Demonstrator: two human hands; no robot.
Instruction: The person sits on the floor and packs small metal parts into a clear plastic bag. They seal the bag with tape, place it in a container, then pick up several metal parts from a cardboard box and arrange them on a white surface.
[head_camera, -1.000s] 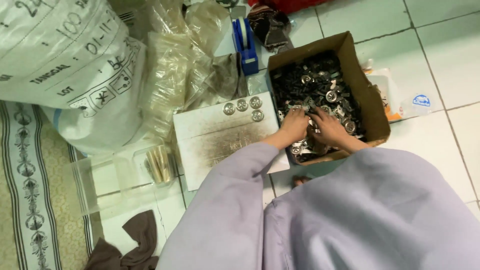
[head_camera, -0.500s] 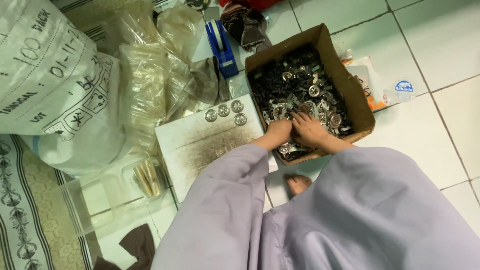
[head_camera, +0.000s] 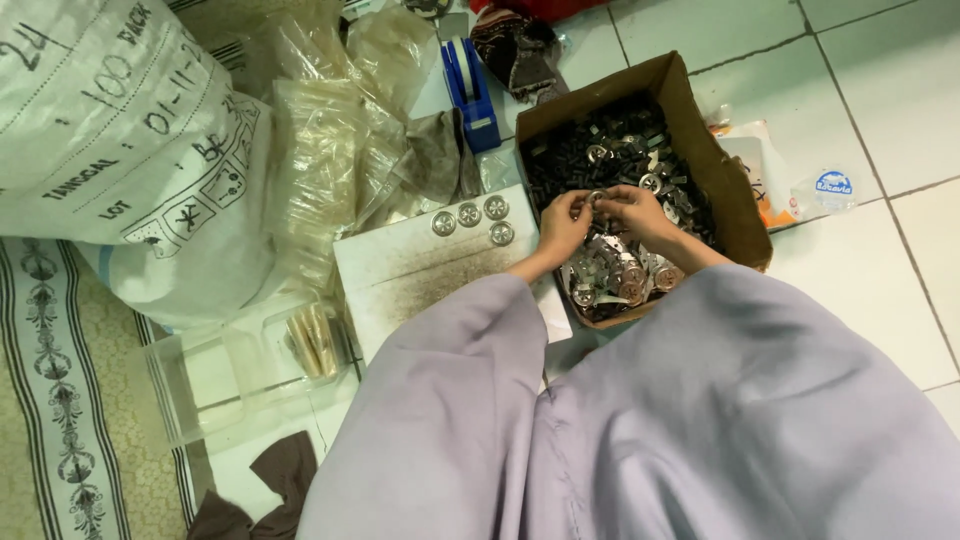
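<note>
A brown cardboard box (head_camera: 735, 200) on the tiled floor holds a heap of small metal parts (head_camera: 620, 150), dark pieces at the back and shiny round discs at the front. My left hand (head_camera: 562, 228) and my right hand (head_camera: 632, 212) meet over the box and pinch one small round metal part (head_camera: 597, 198) between their fingertips. Left of the box lies a white board (head_camera: 420, 265) with several round silver discs (head_camera: 470, 215) set along its far edge. Wide lilac sleeves cover both my arms.
A large white printed sack (head_camera: 120, 140) and a pile of clear plastic bags (head_camera: 320, 150) lie at the left. A blue tape dispenser (head_camera: 470, 85) stands behind the board. A clear tray (head_camera: 240, 370) with brass-coloured sticks sits near my left sleeve. A patterned mat (head_camera: 50, 400) borders the left.
My hands have lifted from digging low in the box's front and now hold a small part together above its middle. The view has shifted slightly.
</note>
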